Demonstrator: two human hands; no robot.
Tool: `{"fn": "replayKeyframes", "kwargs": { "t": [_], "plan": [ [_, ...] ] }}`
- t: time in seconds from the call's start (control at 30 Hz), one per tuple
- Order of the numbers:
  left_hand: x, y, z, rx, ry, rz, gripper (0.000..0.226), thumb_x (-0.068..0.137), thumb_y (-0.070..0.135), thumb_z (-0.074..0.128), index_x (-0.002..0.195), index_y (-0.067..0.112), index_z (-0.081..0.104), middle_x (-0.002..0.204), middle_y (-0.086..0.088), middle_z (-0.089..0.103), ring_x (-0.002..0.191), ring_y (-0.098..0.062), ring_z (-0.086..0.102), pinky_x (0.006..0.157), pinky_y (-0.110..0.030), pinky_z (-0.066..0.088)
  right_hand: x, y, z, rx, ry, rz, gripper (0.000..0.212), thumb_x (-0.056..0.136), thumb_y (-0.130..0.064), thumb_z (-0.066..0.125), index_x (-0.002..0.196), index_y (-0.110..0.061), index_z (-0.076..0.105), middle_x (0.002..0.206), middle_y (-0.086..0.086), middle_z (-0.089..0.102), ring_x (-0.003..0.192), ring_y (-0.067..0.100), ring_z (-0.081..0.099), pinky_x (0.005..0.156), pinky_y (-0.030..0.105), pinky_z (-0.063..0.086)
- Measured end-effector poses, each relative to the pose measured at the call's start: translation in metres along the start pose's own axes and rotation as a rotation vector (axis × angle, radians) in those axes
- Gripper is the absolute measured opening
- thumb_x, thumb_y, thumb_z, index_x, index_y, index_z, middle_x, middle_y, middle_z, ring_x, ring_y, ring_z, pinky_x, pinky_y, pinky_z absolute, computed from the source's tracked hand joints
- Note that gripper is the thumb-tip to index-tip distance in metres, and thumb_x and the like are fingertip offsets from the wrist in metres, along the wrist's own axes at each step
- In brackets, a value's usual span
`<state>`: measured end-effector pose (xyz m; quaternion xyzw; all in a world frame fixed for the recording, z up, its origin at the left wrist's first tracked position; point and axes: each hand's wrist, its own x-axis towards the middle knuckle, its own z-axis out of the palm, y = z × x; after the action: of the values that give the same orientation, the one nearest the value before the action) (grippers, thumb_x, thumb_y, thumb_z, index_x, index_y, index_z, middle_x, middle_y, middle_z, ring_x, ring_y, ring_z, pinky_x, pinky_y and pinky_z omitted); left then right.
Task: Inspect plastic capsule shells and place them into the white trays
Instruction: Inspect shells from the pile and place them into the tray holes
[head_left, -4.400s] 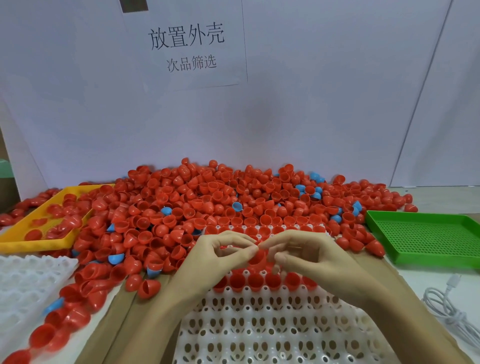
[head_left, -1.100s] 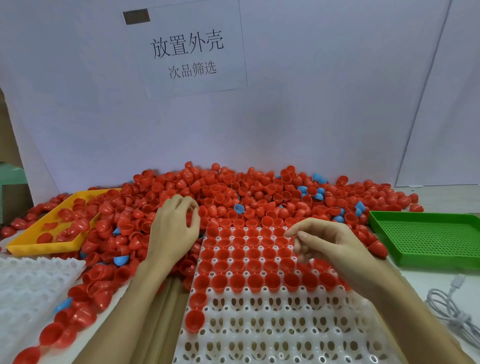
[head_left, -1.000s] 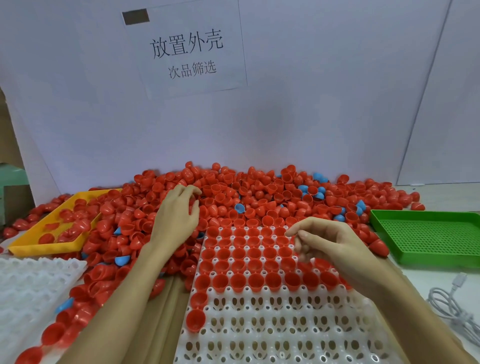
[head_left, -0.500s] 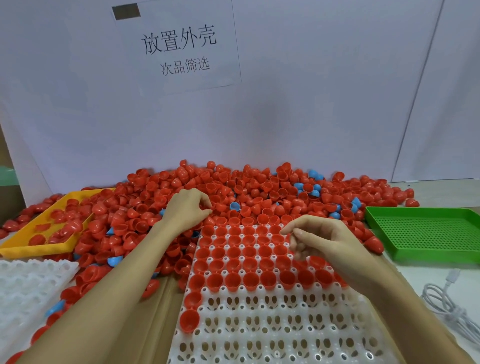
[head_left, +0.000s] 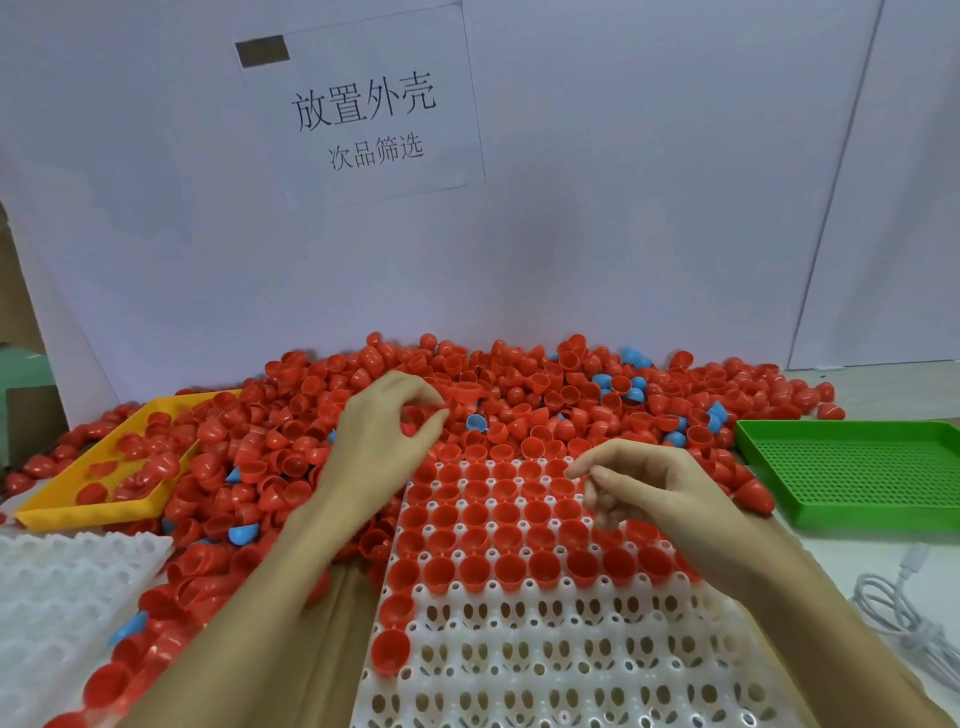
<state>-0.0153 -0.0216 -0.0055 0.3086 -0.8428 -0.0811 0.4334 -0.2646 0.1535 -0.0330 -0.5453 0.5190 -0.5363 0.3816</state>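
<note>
A big pile of red capsule shells (head_left: 545, 384), with a few blue shells (head_left: 602, 380) mixed in, lies along the back of the table. A white tray (head_left: 571, 675) in front of me has its far rows filled with red shells, open side up, and two more in its left column. My left hand (head_left: 382, 447) reaches into the pile beyond the tray's far left corner, its fingers curled round a red shell (head_left: 413, 422). My right hand (head_left: 654, 493) hovers over the filled rows with loosely curled fingers, and nothing shows in it.
A second white tray (head_left: 62, 597) sits at the near left, with loose shells along its edge. A yellow tray (head_left: 78, 514) holding a few red shells is at the far left, a green perforated tray (head_left: 857, 478) at the right, and a white cable (head_left: 909, 613) at the near right.
My left hand has moved from the pile's left part rightward and further back, and its fingers have curled in. My right hand has stayed over the tray.
</note>
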Motion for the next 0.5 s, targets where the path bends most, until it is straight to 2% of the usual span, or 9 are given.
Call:
{"fn": "replayKeyframes", "kwargs": {
  "t": [0.13,0.2,0.3,0.4,0.5],
  "plan": [
    [-0.036,0.048,0.008,-0.125,-0.034,0.079,0.012,0.090,0.012,0.079,0.094,0.022,0.074,0.107,0.017,0.068,0.105,-0.004,0.067,0.091,-0.018,0.053,-0.001,-0.002,0.003,-0.001,-0.003,0.001,0.020,0.102,-0.019,0.063,0.115,-0.027,0.077,0.096,0.009,0.076,0.083,0.024,0.073,0.079,0.032,0.062],
    [-0.050,0.056,0.013,-0.159,-0.069,0.079,0.013,0.090,0.011,0.080,0.093,0.022,0.074,0.108,0.017,0.068,0.108,-0.005,0.067,0.093,-0.020,0.053,-0.002,-0.003,0.004,0.005,-0.023,0.006,0.030,0.099,-0.027,0.067,0.128,-0.032,0.069,0.108,0.008,0.077,0.090,0.026,0.076,0.082,0.036,0.063],
    [-0.066,0.059,0.018,-0.229,-0.120,0.050,0.019,0.088,0.010,0.081,0.096,0.024,0.070,0.103,0.016,0.068,0.104,-0.010,0.068,0.089,-0.024,0.055,-0.004,-0.002,0.005,-0.052,-0.112,-0.020,0.043,0.100,-0.029,0.070,0.141,-0.037,0.061,0.129,-0.001,0.072,0.106,0.025,0.076,0.085,0.036,0.063],
    [-0.076,0.063,0.022,-0.379,-0.173,-0.085,0.030,0.088,0.015,0.083,0.105,0.030,0.062,0.103,0.013,0.069,0.102,-0.013,0.071,0.089,-0.023,0.057,-0.004,-0.001,0.008,-0.125,-0.195,-0.052,0.043,0.099,-0.026,0.074,0.140,-0.036,0.064,0.138,-0.009,0.068,0.116,0.020,0.073,0.092,0.034,0.062],
    [-0.082,0.067,0.025,-0.455,-0.211,-0.128,0.039,0.088,0.018,0.084,0.113,0.031,0.058,0.105,0.013,0.070,0.103,-0.013,0.072,0.090,-0.020,0.056,-0.004,-0.001,0.011,-0.196,-0.183,-0.046,0.038,0.097,-0.028,0.077,0.134,-0.035,0.070,0.131,-0.011,0.072,0.114,0.016,0.073,0.094,0.032,0.061]
  ]
}}
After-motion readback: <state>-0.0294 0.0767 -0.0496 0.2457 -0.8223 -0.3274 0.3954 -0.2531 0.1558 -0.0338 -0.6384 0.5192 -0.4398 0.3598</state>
